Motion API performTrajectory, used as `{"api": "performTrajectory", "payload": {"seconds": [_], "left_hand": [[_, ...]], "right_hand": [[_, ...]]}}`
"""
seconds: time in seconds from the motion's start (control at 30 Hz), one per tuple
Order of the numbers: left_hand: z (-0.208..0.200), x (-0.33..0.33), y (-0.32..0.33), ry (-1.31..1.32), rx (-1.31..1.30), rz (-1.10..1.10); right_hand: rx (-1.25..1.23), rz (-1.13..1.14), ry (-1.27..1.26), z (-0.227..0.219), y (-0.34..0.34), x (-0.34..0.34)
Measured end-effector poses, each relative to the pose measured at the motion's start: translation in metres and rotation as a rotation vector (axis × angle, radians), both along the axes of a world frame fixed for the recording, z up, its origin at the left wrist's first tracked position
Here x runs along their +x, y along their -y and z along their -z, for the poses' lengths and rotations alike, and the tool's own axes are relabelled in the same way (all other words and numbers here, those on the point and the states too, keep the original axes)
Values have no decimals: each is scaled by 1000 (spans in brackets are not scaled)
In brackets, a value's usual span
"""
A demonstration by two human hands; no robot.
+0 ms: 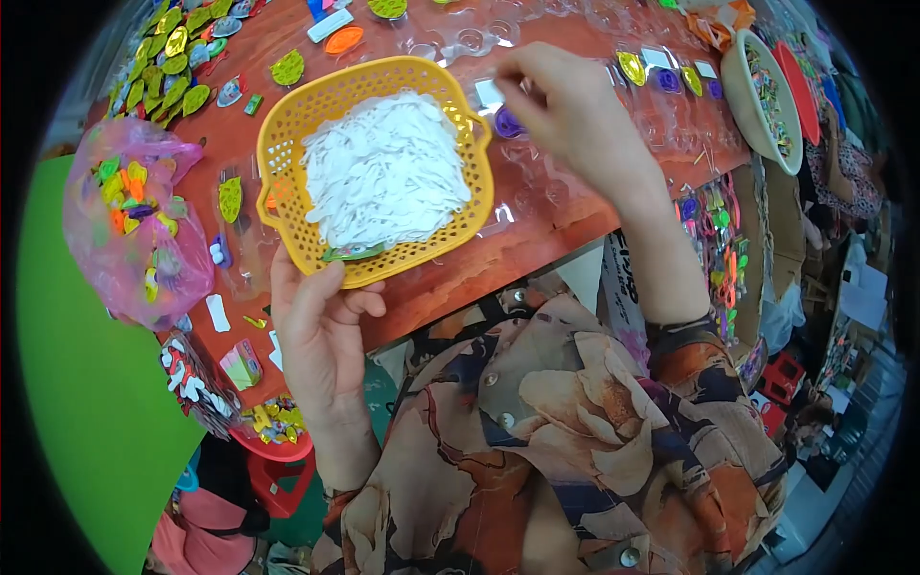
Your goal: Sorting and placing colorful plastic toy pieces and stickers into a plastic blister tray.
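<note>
My left hand grips the near left side of a yellow plastic basket, thumb at the rim and fingers below it. A heap of small, flat white plastic pieces fills the basket, and a green leaf-shaped piece lies at its near edge. My right hand is over the table to the right of the basket, fingers curled into a pinch; what they hold, if anything, is hidden. Close beside those fingertips are a white square piece and a purple round piece in clear blister trays.
Clear trays with gold-green leaf shapes cover the red-brown table. At left are a pink bag of small colourful pieces and a pile of leaf shapes. A cream basin stands at far right, above an open carton.
</note>
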State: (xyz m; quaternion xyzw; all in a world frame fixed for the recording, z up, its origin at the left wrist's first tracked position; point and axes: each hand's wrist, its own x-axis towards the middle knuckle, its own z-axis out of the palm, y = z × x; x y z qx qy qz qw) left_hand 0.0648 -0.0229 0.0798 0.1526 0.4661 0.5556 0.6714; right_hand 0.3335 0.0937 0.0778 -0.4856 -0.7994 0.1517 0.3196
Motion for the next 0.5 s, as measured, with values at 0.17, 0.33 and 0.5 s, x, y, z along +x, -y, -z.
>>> {"api": "performTrajectory", "payload": {"seconds": [0.17,0.33,0.5], "left_hand": [[-1,7,-8,-13,3,19],[-5,23,-10,-34,1,37],[-6,51,-19,3,-30,137]], "right_hand": [[60,21,420,50,-19,35],[130,7,164,9,-1,23],[-53,-215,318,-26,33,1]]}}
